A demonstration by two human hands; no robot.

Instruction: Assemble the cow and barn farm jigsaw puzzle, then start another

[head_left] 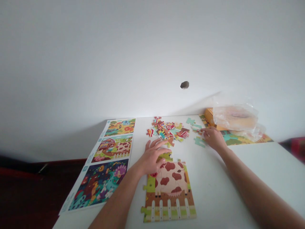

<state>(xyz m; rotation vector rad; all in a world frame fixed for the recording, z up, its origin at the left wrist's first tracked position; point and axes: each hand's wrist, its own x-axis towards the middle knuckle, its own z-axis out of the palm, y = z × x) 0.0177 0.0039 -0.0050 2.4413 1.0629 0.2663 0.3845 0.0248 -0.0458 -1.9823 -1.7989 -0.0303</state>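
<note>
Resting L hand point(154, 157) flat, fingers spread, on top edge of part-built cow puzzle point(169, 190), holding nothing. R hand point(213, 138) fingers curled on a teal piece point(199, 142) on counter point(250, 165); grip unclear. Loose piece pile point(168, 128) lies beyond, between both hands, nearer L. Guide sheet point(105, 162) far left.

- Both forearms were bare, with no sleeves in view.
- The left hand point(153, 157) and the right hand point(213, 138) wore no gloves, rings or watch.
</note>
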